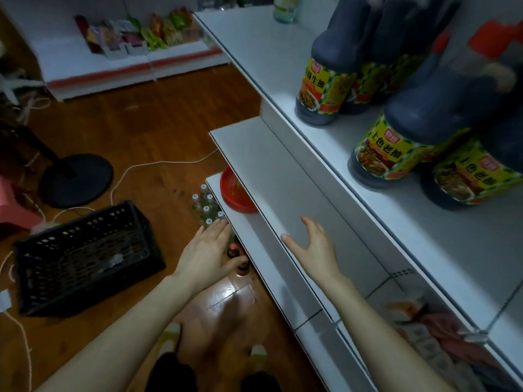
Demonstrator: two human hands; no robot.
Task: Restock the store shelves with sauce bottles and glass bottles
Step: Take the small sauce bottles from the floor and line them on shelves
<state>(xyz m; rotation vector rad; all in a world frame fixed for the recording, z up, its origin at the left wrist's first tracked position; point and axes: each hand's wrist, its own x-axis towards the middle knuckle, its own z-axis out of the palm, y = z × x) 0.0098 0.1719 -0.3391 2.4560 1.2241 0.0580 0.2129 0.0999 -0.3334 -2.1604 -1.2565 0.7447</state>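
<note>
We have sauce bottles shelved at 2 o'clock, our right hand spread wide and empty over the middle shelf, and our straight-fingered left hand over floor-standing glass bottles at 9 o'clock, not yet shelved.

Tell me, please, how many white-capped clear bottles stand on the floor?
6 clear bottles, clustered on the floor beside the lowest shelf, just beyond the left hand; more may hide beneath it.
</note>
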